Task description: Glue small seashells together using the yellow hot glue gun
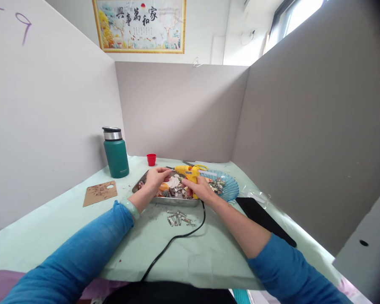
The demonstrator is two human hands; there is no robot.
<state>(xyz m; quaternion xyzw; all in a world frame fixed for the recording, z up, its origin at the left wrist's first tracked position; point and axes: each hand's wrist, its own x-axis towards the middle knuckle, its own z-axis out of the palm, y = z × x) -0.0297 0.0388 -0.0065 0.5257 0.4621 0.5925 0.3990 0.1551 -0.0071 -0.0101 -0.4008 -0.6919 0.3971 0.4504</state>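
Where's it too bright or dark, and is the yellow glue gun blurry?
Head view: glare whites out the window; head view: a slanting shadow darkens part of the back panel, and the picture's upper right corner goes black; head view: the glue gun looks fairly sharp.

Here at the centre, smooth, glossy plastic is shown by the yellow pistol-shaped plastic glue gun [186, 170], with shiny metal displayed below by the shallow rectangular silver metal tray [177, 202]. To the right, see-through gloss is offered by the round fluted blue plate [232, 188]. Far left, matt smoothness is seen on the tall cylindrical green bottle [116, 157]; nearer, matt, creased paper is suggested by the pale-green table covering [228, 253].
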